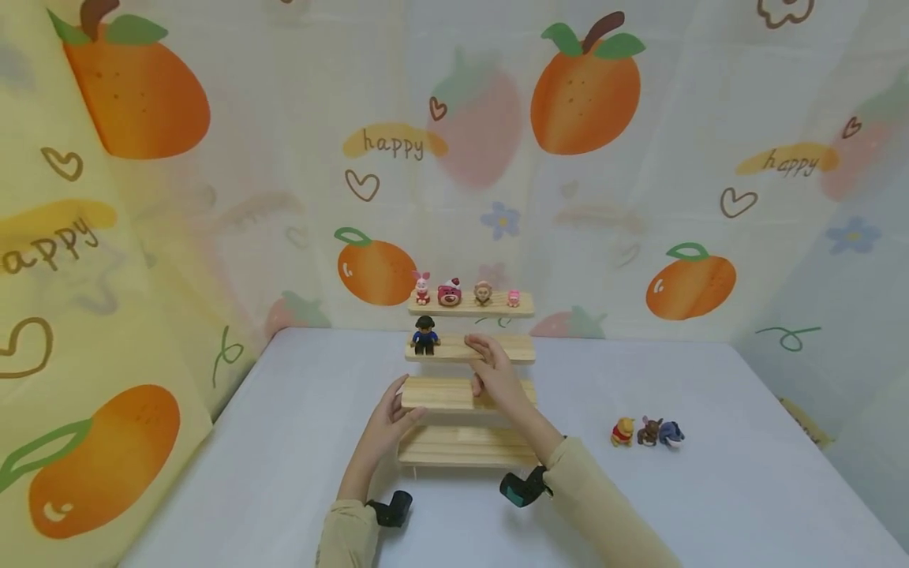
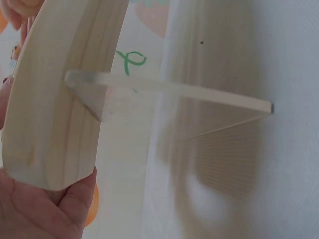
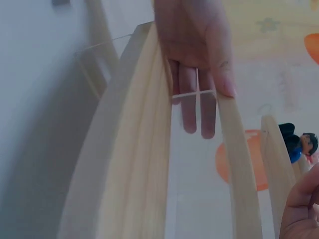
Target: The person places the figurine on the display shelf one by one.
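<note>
A tiered wooden shelf point(image 1: 454, 448) stands on the table. My left hand point(image 1: 389, 416) grips the left end of its third board point(image 1: 440, 392), with the thumb along the front edge. My right hand point(image 1: 495, 377) reaches over that same board, its fingers overlapping the second board point(image 1: 521, 349) in the head view. In the left wrist view a small orange-and-white figurine point(image 2: 16, 51) shows at the right hand's fingertips point(image 2: 15, 15); the hand hides it in the head view. A black-haired toy figure in blue point(image 1: 424, 337) stands at the second board's left end.
Several small pink and brown figurines point(image 1: 450, 293) line the top board point(image 1: 469, 311). To the right on the white table point(image 1: 710, 505) sit a yellow bear in red point(image 1: 622, 432), a brown figurine point(image 1: 649, 431) and a blue figurine point(image 1: 671, 434). A fruit-print cloth point(image 1: 461, 221) hangs behind.
</note>
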`<state>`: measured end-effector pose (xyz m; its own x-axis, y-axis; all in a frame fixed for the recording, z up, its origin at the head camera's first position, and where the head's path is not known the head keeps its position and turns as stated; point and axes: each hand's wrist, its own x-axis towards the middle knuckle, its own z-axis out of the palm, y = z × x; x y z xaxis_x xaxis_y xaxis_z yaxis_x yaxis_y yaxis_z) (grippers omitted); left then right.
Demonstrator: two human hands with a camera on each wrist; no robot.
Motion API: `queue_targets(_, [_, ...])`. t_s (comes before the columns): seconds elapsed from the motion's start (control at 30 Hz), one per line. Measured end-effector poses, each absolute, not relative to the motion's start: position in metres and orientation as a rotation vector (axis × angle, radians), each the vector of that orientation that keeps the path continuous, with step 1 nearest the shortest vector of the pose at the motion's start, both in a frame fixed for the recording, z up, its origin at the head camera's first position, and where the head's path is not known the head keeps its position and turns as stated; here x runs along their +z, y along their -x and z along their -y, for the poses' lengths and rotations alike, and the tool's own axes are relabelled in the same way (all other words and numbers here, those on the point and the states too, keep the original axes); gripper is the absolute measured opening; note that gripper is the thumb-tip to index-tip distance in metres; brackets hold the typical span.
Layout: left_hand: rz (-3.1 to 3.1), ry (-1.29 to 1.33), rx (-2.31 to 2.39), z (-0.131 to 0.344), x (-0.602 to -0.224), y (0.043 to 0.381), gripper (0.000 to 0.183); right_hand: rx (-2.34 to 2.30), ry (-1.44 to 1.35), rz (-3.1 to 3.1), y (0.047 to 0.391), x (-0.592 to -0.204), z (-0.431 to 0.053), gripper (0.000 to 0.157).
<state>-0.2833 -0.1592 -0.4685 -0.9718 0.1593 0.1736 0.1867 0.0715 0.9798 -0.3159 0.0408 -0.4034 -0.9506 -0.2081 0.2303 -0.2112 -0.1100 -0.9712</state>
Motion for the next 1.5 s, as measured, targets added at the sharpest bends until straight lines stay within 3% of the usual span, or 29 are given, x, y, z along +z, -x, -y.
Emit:
queue_targets(0.53, [2.269,0.391,-2.116,0.157,-0.47,0.285,0.068,2.091,-0.51,2.265,0.288,-0.402,-0.1,0.033])
queue_targets(0.77, [2.268,0.408,-2.129,0.152,-0.469,0.287,0.069,1.767,-0.582,2.303,0.261,-0.398,-0.129,0.029])
queue_targets(1.5, [2.261,0.336,-2.164,0.158,-0.464,0.281,0.069,1.494,-0.233,2.41,0.252,-0.467,-0.243,0.029])
